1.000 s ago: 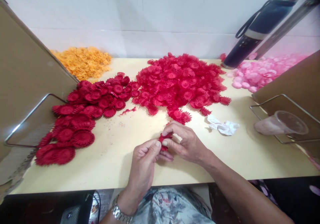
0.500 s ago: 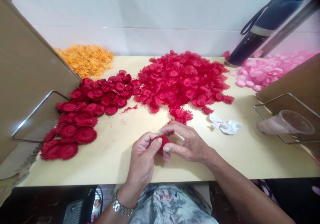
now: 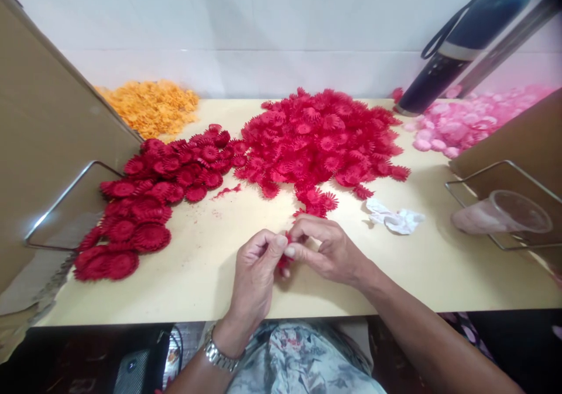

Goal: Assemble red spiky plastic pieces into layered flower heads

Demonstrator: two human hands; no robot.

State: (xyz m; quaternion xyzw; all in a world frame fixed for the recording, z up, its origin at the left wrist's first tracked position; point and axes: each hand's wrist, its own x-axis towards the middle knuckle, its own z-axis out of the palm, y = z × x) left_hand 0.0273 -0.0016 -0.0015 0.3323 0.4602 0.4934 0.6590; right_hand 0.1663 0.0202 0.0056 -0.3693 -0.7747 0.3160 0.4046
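Observation:
Near the table's front edge, my left hand and my right hand meet, both pinching one red fringed flower piece. Thumbs and fingertips hide most of it; only thin red edges show between them. Just beyond my right hand lie a few loose red flower pieces, joined to a big heap of bright red flower pieces. To the left, darker red flower pieces lie in overlapping rows and stacks.
Orange petals are heaped at back left, pink pieces at back right beside a dark flask. Crumpled white tissue lies right of my hands. A plastic cup sits in a wire holder; cardboard walls flank the table.
The red piece has turned from showing its rounded face to a narrow edge. My fingertips have drawn closer together around it, and the right fingers have closed in.

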